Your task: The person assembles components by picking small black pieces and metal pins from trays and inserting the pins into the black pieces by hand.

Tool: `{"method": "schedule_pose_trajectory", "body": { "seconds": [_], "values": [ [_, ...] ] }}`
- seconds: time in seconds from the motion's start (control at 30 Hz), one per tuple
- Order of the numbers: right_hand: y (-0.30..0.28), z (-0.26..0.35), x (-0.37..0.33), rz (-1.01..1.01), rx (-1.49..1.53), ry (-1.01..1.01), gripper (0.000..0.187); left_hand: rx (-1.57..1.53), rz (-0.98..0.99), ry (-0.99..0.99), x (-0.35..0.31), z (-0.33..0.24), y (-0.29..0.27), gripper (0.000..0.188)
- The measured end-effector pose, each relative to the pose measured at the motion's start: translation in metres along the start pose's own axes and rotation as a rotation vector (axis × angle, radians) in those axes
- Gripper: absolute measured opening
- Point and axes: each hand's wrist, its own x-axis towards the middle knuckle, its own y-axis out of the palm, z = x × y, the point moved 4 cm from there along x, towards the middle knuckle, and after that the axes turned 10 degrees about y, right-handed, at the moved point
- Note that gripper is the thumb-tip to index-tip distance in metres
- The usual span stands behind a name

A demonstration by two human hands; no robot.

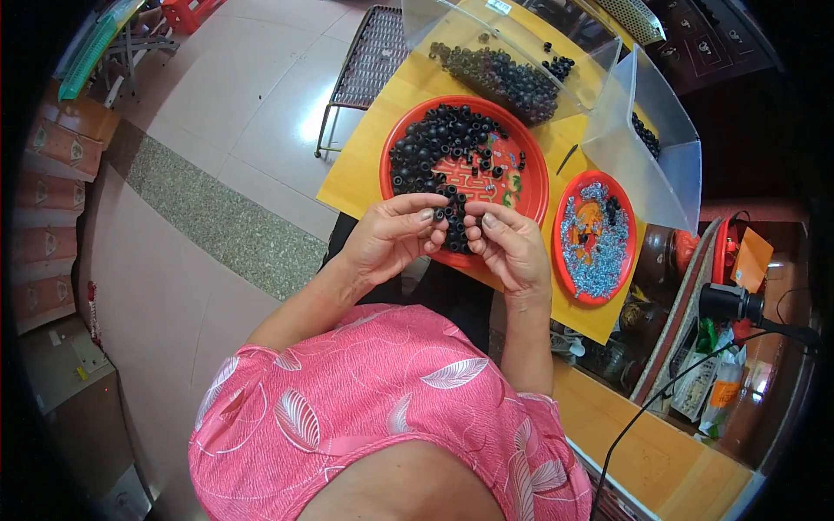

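Note:
Both my hands meet over the near rim of a round red tray [540, 204] that holds many small black ring-like parts [426, 148] with holes. My left hand [391, 236] pinches one black part [440, 214] between thumb and fingertips. Just to its right, my right hand [514, 247] is closed in a pinch too, its fingertips around something small and dark that I cannot make out. Between the two hands, more black parts lie near the tray's edge. A smaller oval red tray [568, 282] to the right holds shiny silver-blue pieces [599, 269] and a few black parts.
Behind the round tray, a clear bin [556, 100] with dark parts stands on the yellow table [356, 174]. Another clear bin [634, 156] lies tilted to its right. A woven stool [373, 61] is beyond the table's left edge. A black cable [643, 408] runs at the right.

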Motion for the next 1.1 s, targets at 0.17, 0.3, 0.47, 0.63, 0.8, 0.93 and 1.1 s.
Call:
{"method": "schedule_pose_trajectory", "body": {
  "seconds": [0.17, 0.3, 0.47, 0.63, 0.8, 0.93, 1.1],
  "values": [
    [0.001, -0.001, 0.003, 0.092, 0.081, -0.014, 0.017, 0.023, 0.013, 0.013, -0.001, 0.0, 0.001, 0.026],
    [0.0, -0.003, 0.003, 0.119, 0.115, -0.009, 0.013, 0.02, 0.028, 0.015, -0.001, 0.001, 0.001, 0.026],
    [0.008, -0.001, 0.001, 0.082, 0.063, -0.05, 0.017, 0.023, 0.037, 0.032, -0.002, 0.001, 0.0, 0.026],
    [0.01, 0.0, -0.001, 0.024, -0.046, -0.11, 0.022, 0.05, 0.045, 0.056, -0.002, 0.002, 0.0, 0.026],
    [0.017, 0.001, -0.004, -0.036, -0.054, -0.148, 0.015, 0.049, 0.058, 0.096, -0.003, 0.002, 0.001, 0.024],
    [0.031, 0.0, -0.013, -0.039, -0.108, -0.117, 0.013, 0.069, 0.091, 0.15, -0.004, 0.001, 0.002, 0.022],
    [0.039, -0.001, -0.014, -0.034, -0.158, -0.107, 0.011, 0.174, 0.13, 0.195, -0.005, 0.002, 0.001, 0.023]
  ]
}}
